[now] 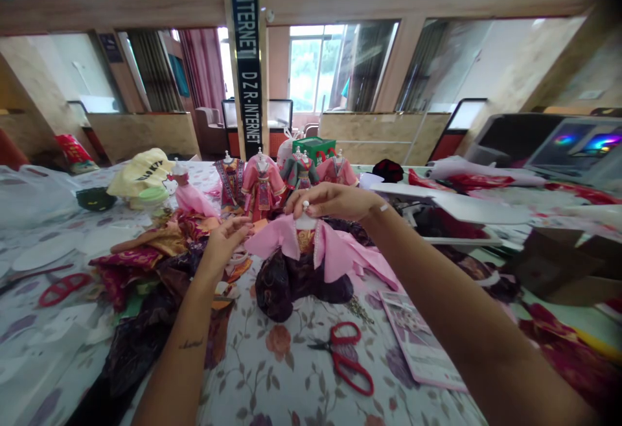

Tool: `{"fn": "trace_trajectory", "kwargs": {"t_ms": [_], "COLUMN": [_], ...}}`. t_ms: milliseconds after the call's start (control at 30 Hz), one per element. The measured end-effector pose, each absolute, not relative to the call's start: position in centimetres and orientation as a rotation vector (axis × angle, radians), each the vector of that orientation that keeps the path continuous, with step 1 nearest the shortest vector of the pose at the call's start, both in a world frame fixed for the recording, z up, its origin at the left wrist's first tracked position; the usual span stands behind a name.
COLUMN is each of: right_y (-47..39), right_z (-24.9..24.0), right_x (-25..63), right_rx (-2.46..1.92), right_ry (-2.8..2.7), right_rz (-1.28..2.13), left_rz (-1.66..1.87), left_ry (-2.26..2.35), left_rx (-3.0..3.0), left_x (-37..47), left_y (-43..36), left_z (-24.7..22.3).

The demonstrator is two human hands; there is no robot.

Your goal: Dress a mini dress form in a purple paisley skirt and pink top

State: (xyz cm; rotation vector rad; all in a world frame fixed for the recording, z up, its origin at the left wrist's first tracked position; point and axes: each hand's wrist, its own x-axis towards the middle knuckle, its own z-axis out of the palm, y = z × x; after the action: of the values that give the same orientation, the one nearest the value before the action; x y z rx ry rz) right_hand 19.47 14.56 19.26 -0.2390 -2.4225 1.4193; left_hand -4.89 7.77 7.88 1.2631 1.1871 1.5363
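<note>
A small dress form in a pink jacket (330,251) with a gold-patterned front and a dark, puffy skirt (301,280) stands upright on the floral tablecloth (276,374). My right hand (330,202) reaches over its top, fingertips closed on the pink cloth by the neck and shoulder. To the left, my left hand (233,235) is beside the outspread pink sleeve, fingers extended; whether its fingertips touch the cloth is unclear. Red-handled scissors (352,364) lie partly open in front of the form.
Several dressed miniature forms (262,183) stand behind. Dark and patterned fabrics (160,270) are heaped left, near other red scissors (65,288). A flat pink-edged pack (418,342) lies right, with a cardboard box (558,264) farther over.
</note>
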Motion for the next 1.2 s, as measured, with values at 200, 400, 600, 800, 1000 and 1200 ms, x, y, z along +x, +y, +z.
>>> {"fn": "trace_trajectory", "kwargs": {"t_ms": [200, 400, 600, 800, 1000, 1200], "right_y": [14.6, 14.7, 14.3, 14.6, 15.9, 17.8], "right_z": [19.4, 19.6, 19.9, 20.5, 21.0, 21.5], "right_x": [18.2, 19.5, 22.8, 25.0, 24.5, 21.5], "right_rx": [-0.227, -0.217, -0.471, -0.665, -0.691, -0.665], "right_ry": [-2.353, -2.289, -2.158, -2.125, -2.069, -1.872], "right_rz": [1.485, 1.464, 1.413, 1.416, 1.459, 1.595], "left_rz": [1.531, 1.422, 1.021, 0.561, 0.272, 0.157], "left_ry": [1.224, 1.576, 2.016, 2.18, 2.155, 2.169], "left_rx": [1.29, 1.56, 1.842, 2.035, 2.149, 2.186], "left_x": [-6.0, -9.6, -9.0, -6.2, -6.4, -4.8], "left_y": [7.1, 7.9, 9.9, 11.1, 10.7, 10.7], "left_z": [8.3, 7.1, 3.6, 0.7, 0.7, 1.5]}}
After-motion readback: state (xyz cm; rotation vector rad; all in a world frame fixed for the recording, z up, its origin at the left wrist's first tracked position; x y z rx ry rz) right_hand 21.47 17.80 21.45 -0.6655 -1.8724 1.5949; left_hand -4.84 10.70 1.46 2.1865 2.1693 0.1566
